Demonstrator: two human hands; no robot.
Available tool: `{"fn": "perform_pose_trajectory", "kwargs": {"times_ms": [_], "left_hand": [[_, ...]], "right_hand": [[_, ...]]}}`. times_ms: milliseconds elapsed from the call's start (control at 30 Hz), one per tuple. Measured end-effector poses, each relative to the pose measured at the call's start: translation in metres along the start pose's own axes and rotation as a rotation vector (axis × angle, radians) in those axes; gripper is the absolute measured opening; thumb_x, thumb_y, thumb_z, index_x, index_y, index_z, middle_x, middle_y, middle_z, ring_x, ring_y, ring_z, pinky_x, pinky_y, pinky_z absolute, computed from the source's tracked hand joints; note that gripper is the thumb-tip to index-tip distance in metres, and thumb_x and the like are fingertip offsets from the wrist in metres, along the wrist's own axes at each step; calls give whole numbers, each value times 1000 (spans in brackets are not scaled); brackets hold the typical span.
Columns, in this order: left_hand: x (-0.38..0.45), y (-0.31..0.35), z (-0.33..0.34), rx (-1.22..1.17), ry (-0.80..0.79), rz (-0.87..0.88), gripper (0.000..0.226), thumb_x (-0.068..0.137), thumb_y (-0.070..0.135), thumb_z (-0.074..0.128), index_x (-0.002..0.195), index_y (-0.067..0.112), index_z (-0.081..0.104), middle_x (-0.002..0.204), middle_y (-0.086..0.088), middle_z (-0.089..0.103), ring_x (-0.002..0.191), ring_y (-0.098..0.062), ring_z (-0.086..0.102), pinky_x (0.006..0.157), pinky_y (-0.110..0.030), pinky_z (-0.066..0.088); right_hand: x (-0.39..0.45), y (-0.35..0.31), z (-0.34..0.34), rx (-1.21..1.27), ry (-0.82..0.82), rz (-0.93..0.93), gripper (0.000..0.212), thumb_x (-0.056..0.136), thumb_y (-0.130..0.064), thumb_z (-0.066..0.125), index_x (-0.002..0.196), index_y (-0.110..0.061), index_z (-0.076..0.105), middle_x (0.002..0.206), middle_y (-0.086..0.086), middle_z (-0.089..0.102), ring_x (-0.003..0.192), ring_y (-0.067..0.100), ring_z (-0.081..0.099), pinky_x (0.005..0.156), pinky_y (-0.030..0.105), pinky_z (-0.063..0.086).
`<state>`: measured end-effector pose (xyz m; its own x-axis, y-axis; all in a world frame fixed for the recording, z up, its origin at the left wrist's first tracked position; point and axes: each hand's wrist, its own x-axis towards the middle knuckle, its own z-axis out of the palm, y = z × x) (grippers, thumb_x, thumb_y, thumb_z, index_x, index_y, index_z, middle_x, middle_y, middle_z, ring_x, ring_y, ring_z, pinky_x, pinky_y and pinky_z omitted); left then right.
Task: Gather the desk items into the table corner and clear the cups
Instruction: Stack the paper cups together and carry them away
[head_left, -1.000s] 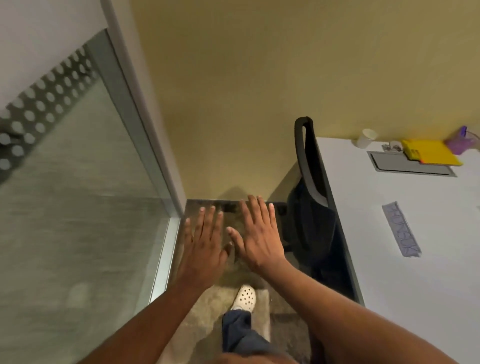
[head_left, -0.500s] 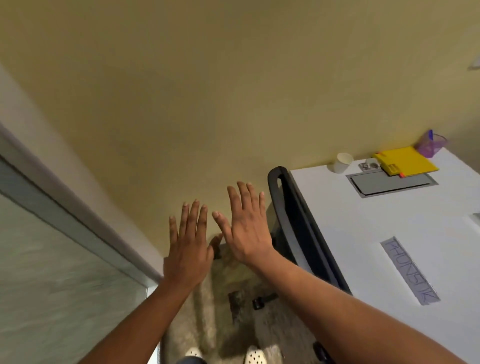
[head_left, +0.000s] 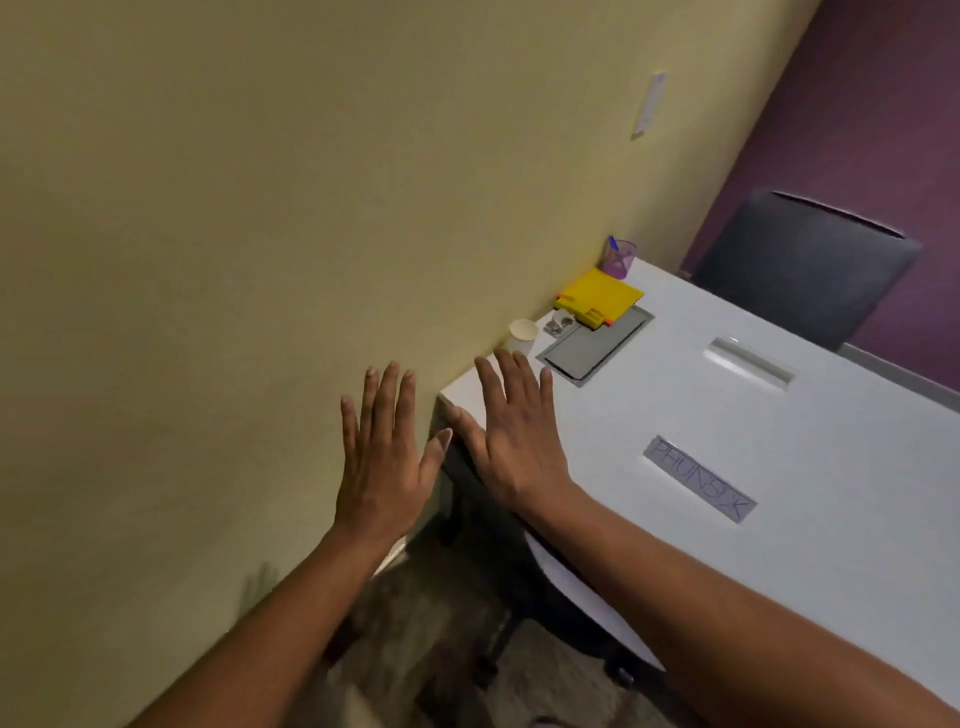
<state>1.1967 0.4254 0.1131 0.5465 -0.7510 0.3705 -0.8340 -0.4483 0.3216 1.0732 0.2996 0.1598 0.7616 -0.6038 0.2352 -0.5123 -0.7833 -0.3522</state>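
Head view: purple cup (head_left: 619, 258) holds, seemingly, pen (head_left: 613, 243).

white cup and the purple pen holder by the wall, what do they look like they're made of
The white cup looks like paper: matte, opaque, with a thin rolled rim. The purple pen holder looks like translucent plastic: tinted, and the pen inside shows through its wall. Neither can be confirmed at this size.
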Motion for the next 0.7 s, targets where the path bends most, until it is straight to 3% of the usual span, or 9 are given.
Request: {"fn": "perform_pose_trajectory", "kwargs": {"times_ms": [233,500,700], "left_hand": [[88,38,39,-150,-73,230,81,104,63,27,167,17,5,177,-9,5,164,-27,-3,131,-59,7],[146,72,93,-100,-277,361,87,102,66,28,166,22,-11,177,-5,-7,163,-21,-14,132,-52,3],[183,75,113,-130,-484,216,90,104,56,48,167,24,-7,177,-1,-12,164,-23,-8,132,-51,10]], "right_hand": [[-2,71,-6,-83,61,285,73,106,-68,15,165,-25,15,174,2,7,162,21,-3,130,49,-7],[26,131,6,-35,39,386,77,103,-70,9,165,-25,13,175,2,4,161,22,-6,130,48,-6],[47,155,25,1,-22,471,78,101,-72,7,166,-29,10,175,-1,-1,162,20,-8,130,47,-9]]}}
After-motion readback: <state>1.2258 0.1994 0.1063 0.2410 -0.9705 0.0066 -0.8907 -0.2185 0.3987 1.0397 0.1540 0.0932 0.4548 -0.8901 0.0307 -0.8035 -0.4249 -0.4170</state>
